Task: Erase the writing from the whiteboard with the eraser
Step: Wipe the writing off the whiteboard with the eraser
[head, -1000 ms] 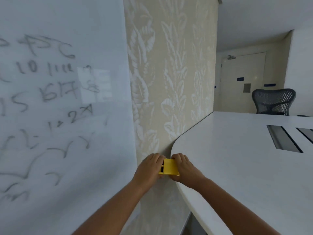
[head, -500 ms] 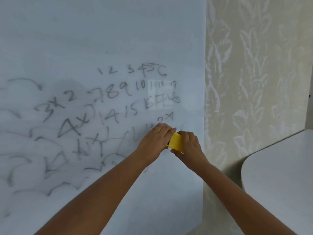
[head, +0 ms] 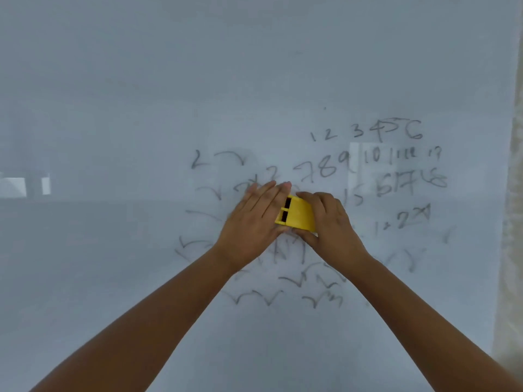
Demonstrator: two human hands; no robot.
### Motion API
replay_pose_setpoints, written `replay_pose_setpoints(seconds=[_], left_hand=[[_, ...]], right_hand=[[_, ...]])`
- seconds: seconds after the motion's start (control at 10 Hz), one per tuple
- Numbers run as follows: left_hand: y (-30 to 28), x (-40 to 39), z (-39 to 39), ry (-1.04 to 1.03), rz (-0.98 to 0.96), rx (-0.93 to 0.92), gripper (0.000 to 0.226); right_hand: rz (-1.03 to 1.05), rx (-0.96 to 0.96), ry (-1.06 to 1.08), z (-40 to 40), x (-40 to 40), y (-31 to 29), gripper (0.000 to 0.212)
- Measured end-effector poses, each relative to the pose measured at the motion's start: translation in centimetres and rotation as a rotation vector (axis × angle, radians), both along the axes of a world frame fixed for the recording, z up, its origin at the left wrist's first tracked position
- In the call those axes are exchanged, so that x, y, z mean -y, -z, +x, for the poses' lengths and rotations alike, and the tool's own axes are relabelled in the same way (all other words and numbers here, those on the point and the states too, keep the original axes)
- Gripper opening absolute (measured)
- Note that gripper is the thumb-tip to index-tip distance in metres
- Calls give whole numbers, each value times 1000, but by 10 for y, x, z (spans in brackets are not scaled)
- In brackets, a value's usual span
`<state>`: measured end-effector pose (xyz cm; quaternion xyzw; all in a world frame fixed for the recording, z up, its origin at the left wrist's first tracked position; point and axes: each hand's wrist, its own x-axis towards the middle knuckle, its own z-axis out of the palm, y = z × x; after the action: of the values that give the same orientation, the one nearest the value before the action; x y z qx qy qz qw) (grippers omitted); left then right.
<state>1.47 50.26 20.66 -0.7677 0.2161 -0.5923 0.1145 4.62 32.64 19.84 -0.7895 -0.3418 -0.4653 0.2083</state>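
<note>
A white whiteboard fills nearly the whole view. Smudged black writing, numbers and loose marks, covers its middle and right part. A yellow eraser with two dark slots on its left end is held against the board in the middle of the writing. My right hand grips it from the right, fingers over its top and thumb under it. My left hand lies on its left end with fingers stretched out flat. Both hands hide the writing behind them.
A strip of pale patterned wallpaper runs down the right edge, beside the board's right edge. A faint bright reflection shows on the board at the far left.
The view has swung left from the table and wall onto the board. Both hands have carried the eraser up and left, onto the written area.
</note>
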Motion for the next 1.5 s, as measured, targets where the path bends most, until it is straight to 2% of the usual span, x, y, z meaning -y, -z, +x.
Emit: replay_pose_setpoints(seconds=[0.2,0.3,0.4,0.5,0.6,0.7,0.8,0.9,1.0,1.2,1.3,1.4,1.5], left_hand=[[-39,-98,-30,-116,-291,150,47],[-59,-139,-34,-187,-410,191,49],[-61,-165,-31,-196,-446,142,48],[-53,-174,-23,-197,-400,146,47],[-54,-175,-20,-192,-388,170,47],[-54,-177,-18,-188,-374,173,48],[-52,-178,-17,-184,-373,180,48],[-52,-181,-17,-183,-349,186,48],[-51,-184,-18,-185,-318,182,49],[-50,-184,-16,-194,-316,189,49],[-50,-185,-17,-201,-314,188,49],[-49,-185,-18,-203,-307,184,49],[-48,-186,-16,-216,-311,193,49]], right_hand=[[123,68,59,-4,-46,-13,63],[123,167,96,-3,-61,-32,56],[171,180,178,-3,-81,-52,54],[178,175,214,-8,-103,-51,55],[86,217,208,-12,-107,-35,53],[123,230,256,-10,-101,-40,54],[247,190,292,-11,-123,-57,57],[183,231,257,-26,-156,-42,62],[88,255,251,-28,-156,-19,61],[306,188,291,-21,-159,-49,58],[217,238,273,-29,-174,-20,61],[201,200,269,-26,-156,-3,59],[370,140,313,-19,-149,-28,58]])
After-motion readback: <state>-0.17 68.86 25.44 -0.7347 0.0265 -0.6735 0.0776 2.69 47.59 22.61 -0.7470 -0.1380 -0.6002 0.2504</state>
